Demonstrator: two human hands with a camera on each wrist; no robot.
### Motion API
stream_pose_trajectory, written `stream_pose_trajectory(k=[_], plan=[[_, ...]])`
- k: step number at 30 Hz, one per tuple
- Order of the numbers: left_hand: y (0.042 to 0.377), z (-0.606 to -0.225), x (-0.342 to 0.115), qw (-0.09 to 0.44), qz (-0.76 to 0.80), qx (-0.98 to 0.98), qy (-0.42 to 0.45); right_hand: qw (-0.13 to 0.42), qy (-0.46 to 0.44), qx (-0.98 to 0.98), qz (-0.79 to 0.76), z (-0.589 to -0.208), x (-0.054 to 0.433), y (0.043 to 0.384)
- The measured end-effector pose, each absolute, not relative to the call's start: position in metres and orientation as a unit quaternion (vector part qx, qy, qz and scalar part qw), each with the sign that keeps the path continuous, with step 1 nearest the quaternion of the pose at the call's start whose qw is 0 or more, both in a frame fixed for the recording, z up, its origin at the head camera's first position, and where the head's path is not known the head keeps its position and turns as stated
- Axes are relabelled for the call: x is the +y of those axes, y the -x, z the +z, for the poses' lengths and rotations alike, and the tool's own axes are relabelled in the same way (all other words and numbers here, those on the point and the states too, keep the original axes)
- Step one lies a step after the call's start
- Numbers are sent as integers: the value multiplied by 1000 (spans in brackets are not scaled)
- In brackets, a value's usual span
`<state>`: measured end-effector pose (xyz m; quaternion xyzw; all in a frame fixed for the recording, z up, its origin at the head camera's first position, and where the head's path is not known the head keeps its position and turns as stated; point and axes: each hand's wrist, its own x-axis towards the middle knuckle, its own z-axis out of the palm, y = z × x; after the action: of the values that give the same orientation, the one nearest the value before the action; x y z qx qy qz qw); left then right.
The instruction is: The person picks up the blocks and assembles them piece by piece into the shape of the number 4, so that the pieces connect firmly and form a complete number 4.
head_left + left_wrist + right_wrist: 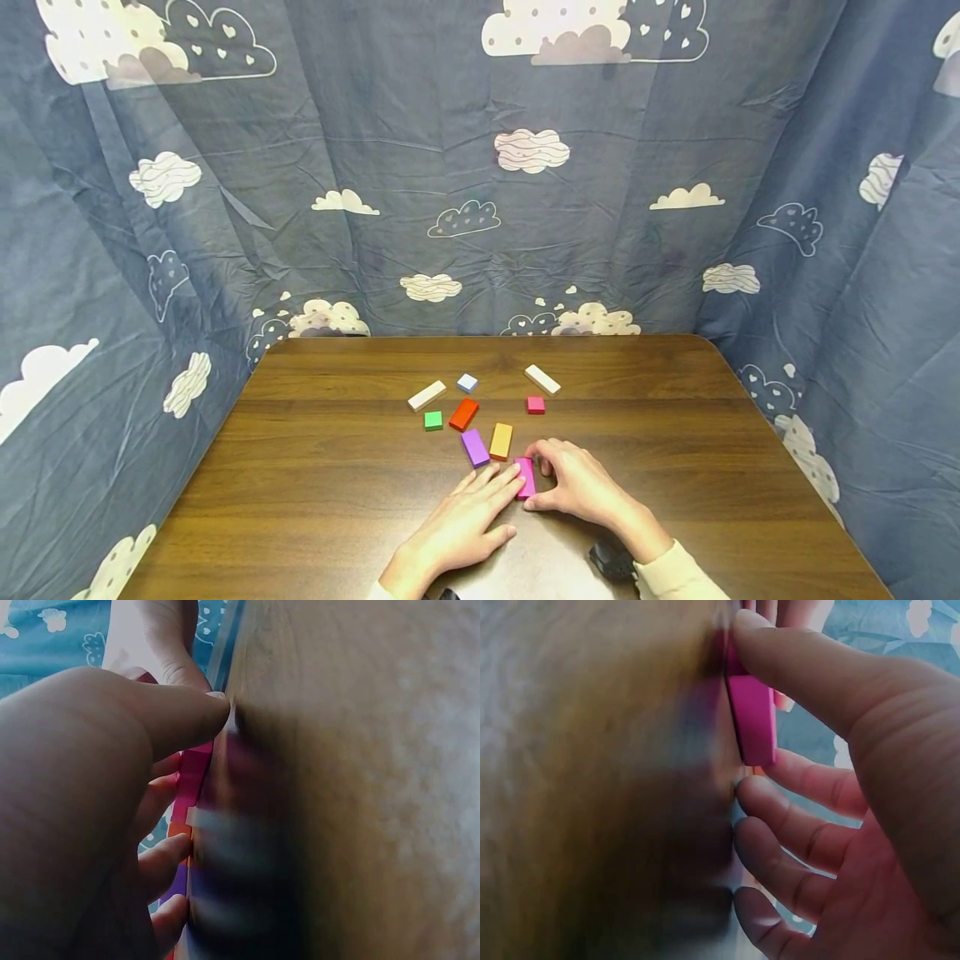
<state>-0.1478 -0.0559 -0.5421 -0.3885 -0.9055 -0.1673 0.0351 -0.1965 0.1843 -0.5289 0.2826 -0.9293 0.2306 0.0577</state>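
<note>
A magenta block lies flat on the wooden table between both hands. My right hand pinches it lengthwise, thumb at the near end and index finger at the far end; the right wrist view shows the block between them. Flat and spread, my left hand rests on the table, its fingertips touching the block's left side. Just beyond the left fingertips lie a purple block and an orange-yellow block. In the left wrist view, the left hand hides part of the magenta block.
Farther back on the table lie a red block, a green block, a pale blue block, a pink-red block, and two white bars, one left and one right. A cloud-patterned curtain hangs behind.
</note>
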Motion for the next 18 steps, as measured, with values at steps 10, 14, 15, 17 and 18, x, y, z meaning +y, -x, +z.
stream_pose_trajectory(k=[10,14,15,17,18], plan=[[150,-542,-56,48,-165,-903,394,43,-280,-928,244,-526,186,197],[149,-545,-57,54,-169,-901,396,38,-280,-927,247,-527,186,196],[149,-545,-57,54,-170,-901,395,39,-280,-927,246,-527,187,196],[149,-546,-57,55,-172,-901,395,39,-280,-927,246,-527,187,196],[149,-546,-57,54,-173,-901,394,40,-280,-927,246,-527,187,196]])
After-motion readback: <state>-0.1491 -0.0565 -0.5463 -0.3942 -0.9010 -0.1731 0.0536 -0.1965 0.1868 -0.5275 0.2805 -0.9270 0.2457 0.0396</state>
